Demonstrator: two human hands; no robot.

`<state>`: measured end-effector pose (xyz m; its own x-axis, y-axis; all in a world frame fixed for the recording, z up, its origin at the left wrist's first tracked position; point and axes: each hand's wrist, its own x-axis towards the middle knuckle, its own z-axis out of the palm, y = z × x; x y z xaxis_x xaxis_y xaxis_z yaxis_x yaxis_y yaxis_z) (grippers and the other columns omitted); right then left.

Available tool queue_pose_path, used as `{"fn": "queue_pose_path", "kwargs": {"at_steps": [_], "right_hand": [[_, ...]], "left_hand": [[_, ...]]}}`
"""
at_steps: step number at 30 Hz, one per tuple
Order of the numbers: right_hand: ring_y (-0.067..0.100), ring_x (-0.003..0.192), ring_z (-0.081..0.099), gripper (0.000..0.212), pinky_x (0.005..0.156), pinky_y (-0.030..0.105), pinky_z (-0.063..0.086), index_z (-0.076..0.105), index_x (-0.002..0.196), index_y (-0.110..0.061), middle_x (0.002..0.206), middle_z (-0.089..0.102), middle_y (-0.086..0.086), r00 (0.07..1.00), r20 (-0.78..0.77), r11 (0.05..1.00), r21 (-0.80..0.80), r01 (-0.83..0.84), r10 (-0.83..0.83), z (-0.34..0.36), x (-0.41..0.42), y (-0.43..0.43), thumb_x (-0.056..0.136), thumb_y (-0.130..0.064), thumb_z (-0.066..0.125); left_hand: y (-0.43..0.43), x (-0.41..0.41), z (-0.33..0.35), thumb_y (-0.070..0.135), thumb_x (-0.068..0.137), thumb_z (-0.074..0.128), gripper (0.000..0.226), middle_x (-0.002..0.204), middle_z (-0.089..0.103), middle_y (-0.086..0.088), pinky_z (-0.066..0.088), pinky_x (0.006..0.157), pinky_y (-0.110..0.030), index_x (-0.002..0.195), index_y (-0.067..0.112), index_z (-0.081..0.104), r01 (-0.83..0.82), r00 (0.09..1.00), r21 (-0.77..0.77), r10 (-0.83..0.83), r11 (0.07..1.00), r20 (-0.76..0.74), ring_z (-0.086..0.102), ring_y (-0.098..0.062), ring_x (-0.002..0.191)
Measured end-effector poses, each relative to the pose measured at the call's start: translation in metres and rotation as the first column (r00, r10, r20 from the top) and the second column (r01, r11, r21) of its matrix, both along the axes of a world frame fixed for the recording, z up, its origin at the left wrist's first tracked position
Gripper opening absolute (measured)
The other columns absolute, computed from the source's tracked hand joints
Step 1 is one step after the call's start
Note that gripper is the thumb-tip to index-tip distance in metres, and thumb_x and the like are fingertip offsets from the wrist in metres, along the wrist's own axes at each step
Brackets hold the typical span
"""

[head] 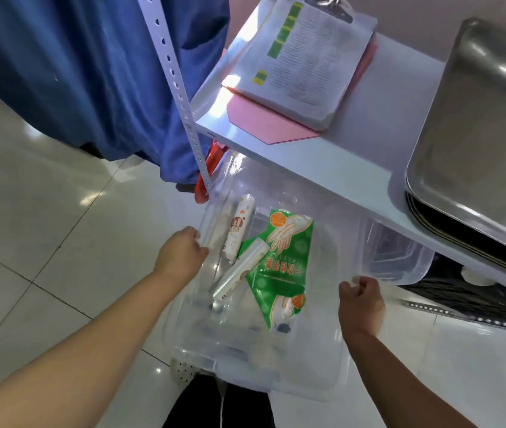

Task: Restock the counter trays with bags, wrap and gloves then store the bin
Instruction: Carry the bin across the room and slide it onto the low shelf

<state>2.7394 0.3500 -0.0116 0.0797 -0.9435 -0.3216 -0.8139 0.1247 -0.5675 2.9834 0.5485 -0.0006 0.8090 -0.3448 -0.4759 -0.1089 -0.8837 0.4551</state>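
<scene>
A clear plastic bin [316, 359] is held above the floor, partly under the white counter. My left hand [180, 254] grips its left rim and my right hand [361, 302] grips its right rim. Inside lie a green pack of disposable gloves [279, 270], a white printed roll [239, 230] and a clear roll of bags or wrap [240, 273]. Another clear roll lies against the left wall, partly hidden by my left hand.
A white counter [322, 162] runs across the upper right with a clipboard of papers [304, 60] and stacked steel trays [477, 125]. A perforated shelf post [174, 84] stands beside blue fabric [75, 72]. Glossy tiled floor [44, 217] lies to the left.
</scene>
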Motion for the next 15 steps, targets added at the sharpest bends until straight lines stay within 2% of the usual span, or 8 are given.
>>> {"fn": "queue_pose_path", "kwargs": {"at_steps": [3, 5, 7, 12, 14, 15], "right_hand": [[0.018, 0.059, 0.047, 0.018, 0.062, 0.028, 0.032, 0.057, 0.094, -0.015, 0.060, 0.050, -0.007, 0.998, 0.041, 0.998, -0.027, 0.048, -0.046, -0.018, 0.014, -0.014, 0.076, -0.013, 0.061], [0.021, 0.062, 0.049, 0.018, 0.062, 0.027, 0.032, 0.057, 0.094, -0.014, 0.061, 0.051, -0.004, 0.996, 0.067, 0.997, -0.033, 0.069, -0.067, -0.030, 0.021, -0.021, 0.077, -0.012, 0.060], [0.019, 0.060, 0.049, 0.017, 0.061, 0.027, 0.032, 0.056, 0.094, -0.014, 0.061, 0.052, -0.002, 0.993, 0.092, 0.996, -0.039, 0.079, -0.075, -0.040, 0.026, -0.027, 0.078, -0.012, 0.060], [0.006, 0.053, 0.046, 0.013, 0.049, 0.021, 0.031, 0.056, 0.093, -0.014, 0.058, 0.049, -0.008, 0.985, 0.144, 0.992, -0.062, 0.109, -0.100, -0.057, 0.042, -0.041, 0.080, -0.013, 0.059], [0.003, 0.052, 0.044, 0.012, 0.046, 0.019, 0.033, 0.055, 0.091, -0.014, 0.058, 0.048, -0.010, 0.984, 0.161, 0.993, -0.078, 0.091, -0.078, -0.058, 0.051, -0.050, 0.080, -0.013, 0.059], [0.002, 0.052, 0.043, 0.011, 0.044, 0.013, 0.032, 0.055, 0.089, -0.015, 0.058, 0.047, -0.010, 0.983, 0.166, 0.993, -0.083, 0.086, -0.071, -0.058, 0.056, -0.055, 0.079, -0.013, 0.060]], "left_hand": [[-0.020, 0.009, -0.020, 0.008, 0.077, 0.062, 0.027, 0.095, 0.064, -0.018, 0.035, 0.068, -0.026, 0.103, 0.001, 0.058, -0.027, 0.999, -0.031, 0.028, 0.999, 0.039, 0.058, -0.034, 0.087], [-0.031, 0.015, -0.032, 0.004, 0.077, 0.059, 0.025, 0.096, 0.064, -0.019, 0.035, 0.068, -0.026, 0.101, 0.000, 0.059, -0.048, 0.998, -0.040, 0.049, 0.998, 0.042, 0.054, -0.033, 0.082], [-0.041, 0.021, -0.041, 0.000, 0.076, 0.057, 0.023, 0.096, 0.062, -0.021, 0.036, 0.068, -0.028, 0.099, -0.001, 0.058, -0.075, 0.996, -0.072, 0.078, 0.995, 0.032, 0.050, -0.028, 0.077], [-0.048, 0.028, -0.053, 0.001, 0.077, 0.056, 0.029, 0.092, 0.055, -0.016, 0.042, 0.070, -0.031, 0.105, 0.006, 0.058, -0.060, 0.998, -0.170, 0.059, 0.984, -0.007, 0.054, -0.031, 0.081], [-0.041, 0.028, -0.054, 0.005, 0.080, 0.055, 0.021, 0.084, 0.058, -0.013, 0.042, 0.068, -0.033, 0.101, 0.006, 0.059, -0.088, 0.996, -0.171, 0.084, 0.981, -0.027, 0.054, -0.031, 0.077], [-0.035, 0.026, -0.056, 0.009, 0.082, 0.054, 0.016, 0.078, 0.057, -0.010, 0.040, 0.064, -0.032, 0.098, 0.006, 0.059, -0.101, 0.995, -0.160, 0.097, 0.982, -0.032, 0.053, -0.030, 0.074]]}}
